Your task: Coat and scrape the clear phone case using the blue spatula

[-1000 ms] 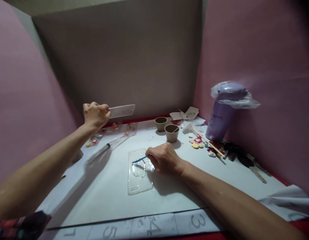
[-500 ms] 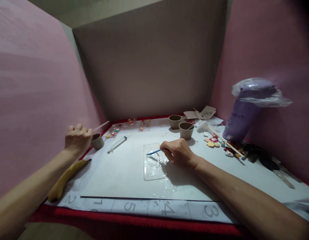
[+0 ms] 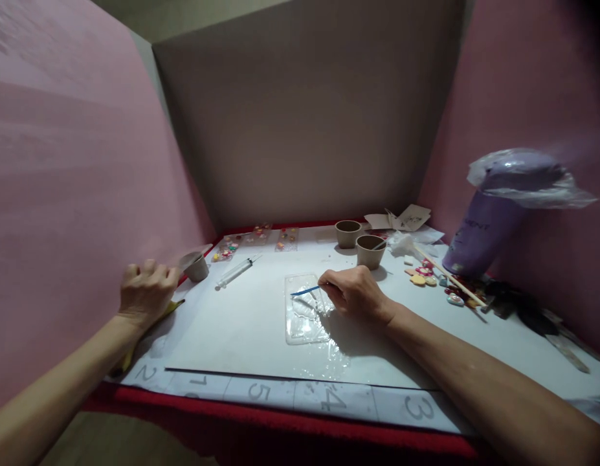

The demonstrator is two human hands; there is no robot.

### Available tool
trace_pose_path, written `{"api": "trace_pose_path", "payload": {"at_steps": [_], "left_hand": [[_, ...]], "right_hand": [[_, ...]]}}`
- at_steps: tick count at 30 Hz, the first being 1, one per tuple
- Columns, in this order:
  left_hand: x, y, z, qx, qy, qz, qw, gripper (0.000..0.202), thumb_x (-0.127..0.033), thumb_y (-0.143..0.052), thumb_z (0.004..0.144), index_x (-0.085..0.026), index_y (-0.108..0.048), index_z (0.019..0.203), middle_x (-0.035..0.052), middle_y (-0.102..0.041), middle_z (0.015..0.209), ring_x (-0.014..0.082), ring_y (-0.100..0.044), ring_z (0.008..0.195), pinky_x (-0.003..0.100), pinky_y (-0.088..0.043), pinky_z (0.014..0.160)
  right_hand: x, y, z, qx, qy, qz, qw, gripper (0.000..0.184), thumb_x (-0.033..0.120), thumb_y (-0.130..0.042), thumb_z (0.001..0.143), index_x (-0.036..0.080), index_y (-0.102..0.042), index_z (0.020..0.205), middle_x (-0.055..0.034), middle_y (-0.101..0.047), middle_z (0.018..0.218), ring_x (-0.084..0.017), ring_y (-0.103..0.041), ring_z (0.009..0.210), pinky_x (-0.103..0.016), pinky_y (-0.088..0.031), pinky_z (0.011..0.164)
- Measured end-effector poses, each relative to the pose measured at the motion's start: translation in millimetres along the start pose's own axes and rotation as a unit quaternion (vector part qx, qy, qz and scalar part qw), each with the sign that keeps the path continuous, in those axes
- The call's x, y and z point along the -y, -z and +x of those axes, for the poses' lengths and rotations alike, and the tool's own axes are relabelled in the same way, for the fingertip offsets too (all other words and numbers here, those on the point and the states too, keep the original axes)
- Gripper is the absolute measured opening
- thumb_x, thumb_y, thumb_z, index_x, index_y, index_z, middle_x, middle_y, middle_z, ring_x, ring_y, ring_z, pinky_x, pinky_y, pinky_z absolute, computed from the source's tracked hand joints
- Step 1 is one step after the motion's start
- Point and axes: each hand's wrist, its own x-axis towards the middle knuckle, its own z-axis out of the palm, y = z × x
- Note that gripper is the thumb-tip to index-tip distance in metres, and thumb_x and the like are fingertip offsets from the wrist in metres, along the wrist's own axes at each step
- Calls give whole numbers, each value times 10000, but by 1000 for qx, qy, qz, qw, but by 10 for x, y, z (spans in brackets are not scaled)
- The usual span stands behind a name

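My right hand [image 3: 355, 294] pinches a thin blue tool [image 3: 304, 290]. Its tip rests on a clear phone case [image 3: 307, 320] that lies flat on the white sheet [image 3: 232, 330] with glossy wet stuff in it. My left hand [image 3: 147, 288] hangs at the table's left edge with its fingers curled, above a banana [image 3: 172, 307]. Just to its right a small paper cup [image 3: 197, 268] carries a clear plastic piece [image 3: 197, 255] across its rim. Whether my fingers still touch that piece I cannot tell.
A syringe [image 3: 236, 270] lies left of the case. Two paper cups [image 3: 370, 251] stand behind it, with charm strips [image 3: 258, 236] at the back. Loose charms [image 3: 423, 275], a wooden stick [image 3: 445, 272] and a plastic-wrapped purple bottle [image 3: 484, 233] are at the right. Pink walls close both sides.
My left hand carried the clear plastic piece from mid-air down to the left, to the small cup, then sank lower. My right hand stayed on the case. The view swung left.
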Motion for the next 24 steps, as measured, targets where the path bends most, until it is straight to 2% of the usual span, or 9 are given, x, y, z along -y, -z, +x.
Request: {"api": "trace_pose_path", "payload": {"at_steps": [4,10,19,24], "left_hand": [[-23,-4,-64,-8,3,15,1000,281,-132,-430,813,-206,-432,542,51,-388,555,245,-428,727,397,-289,720],[-91,82,-87,-8,14,-15,1000,278,-167,-410,851,-235,-541,615,52,-394,552,272,-445,756,444,-287,774],[-79,162,-151,18,-2,45,999,279,-188,-371,859,-244,-631,774,81,-518,610,297,-491,813,499,-323,816],[-183,335,-140,0,18,0,1000,277,-171,-408,825,-267,-652,915,90,-604,737,334,-507,933,543,-314,868]], "right_hand": [[2,0,5,-9,7,-2,1000,186,96,-470,779,150,-638,724,2,-573,512,-106,-470,451,-259,-233,498],[15,5,8,-8,6,-4,1000,187,103,-470,793,151,-635,718,2,-566,507,-108,-477,454,-255,-240,501],[14,3,3,2,-3,-10,1000,199,126,-472,814,150,-649,726,-8,-584,514,-117,-490,467,-262,-240,506],[32,21,15,-3,-11,-9,1000,197,133,-473,819,156,-646,728,-15,-604,533,-119,-491,471,-265,-243,511]]}}
